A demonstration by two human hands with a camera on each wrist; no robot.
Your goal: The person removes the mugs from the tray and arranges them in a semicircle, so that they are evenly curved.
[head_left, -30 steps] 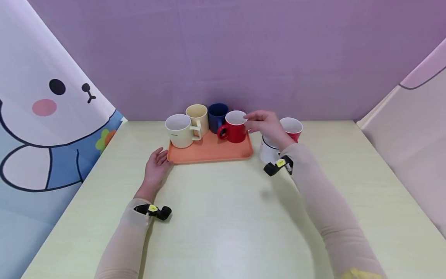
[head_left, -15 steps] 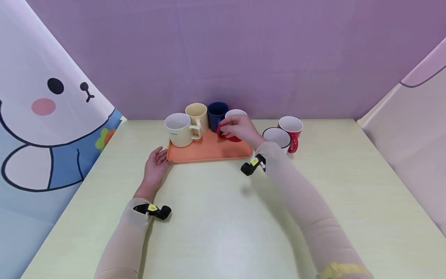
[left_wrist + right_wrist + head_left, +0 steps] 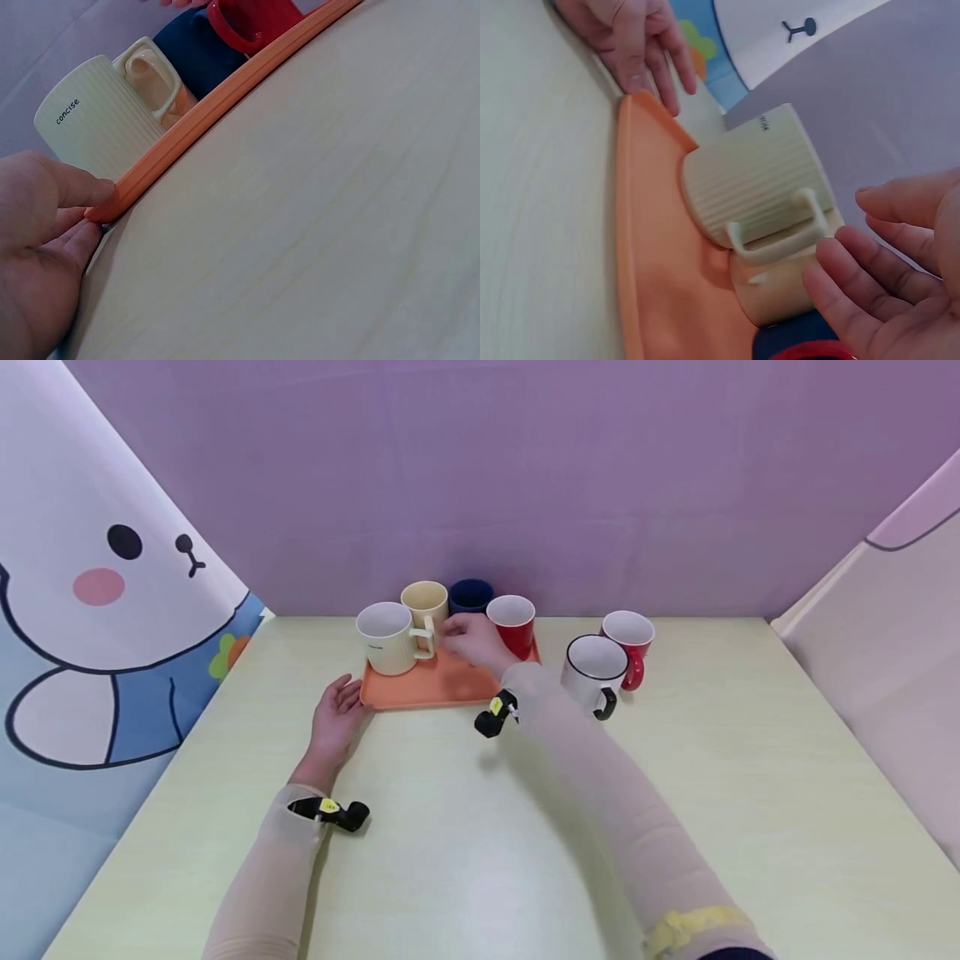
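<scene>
My left hand (image 3: pixel 336 722) pinches the near left corner of an orange tray (image 3: pixel 420 693); in the left wrist view the thumb lies on the rim and the fingers are underneath. On the tray's left stands a cream ribbed mug (image 3: pixel 97 112) marked "concise", its handle pointing right. Close to that handle is my right hand (image 3: pixel 900 277), fingers spread and relaxed around nothing. Behind the cream mug is a pale yellow mug (image 3: pixel 424 600), with a navy mug (image 3: pixel 470 597) beside it. A red mug (image 3: pixel 516 637) with a white inside stands at the tray's right, partly behind my right hand.
Right of the tray, on the pale table (image 3: pixel 450 860), stand a white mug (image 3: pixel 585 683) with a black rim and handle and another red mug (image 3: pixel 636 652). A purple cloth backdrop (image 3: pixel 525 485) rises behind the table's far edge.
My right hand has moved left from the red mug, passing in front of it, to the cream mug's handle. The left hand stays at the tray corner; the mugs have not moved.
</scene>
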